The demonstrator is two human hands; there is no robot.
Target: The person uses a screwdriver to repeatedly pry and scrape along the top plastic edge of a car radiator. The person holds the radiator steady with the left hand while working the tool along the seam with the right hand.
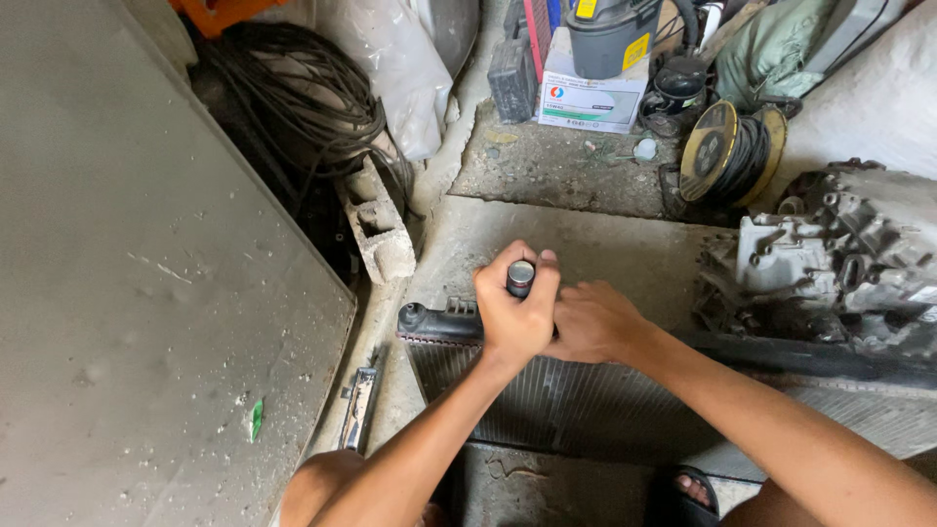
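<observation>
My left hand (514, 312) is closed around a dark tool handle (521, 276) that stands upright, its round end facing the camera. It is held over the black top tank (439, 322) of a car radiator (605, 410) lying flat on the concrete floor. My right hand (595, 322) rests against the left hand on the radiator's top edge; its fingers are curled and hidden behind the left hand, so what it grips cannot be made out. My foot in a sandal (688, 488) shows at the bottom.
A grey metal sheet (127, 293) fills the left. A concrete block (376, 224) and coiled black cable (293, 98) lie behind it. A metal gearbox casing (839, 254) sits right, a wire spool (727, 151) and a white box (590, 93) at the back.
</observation>
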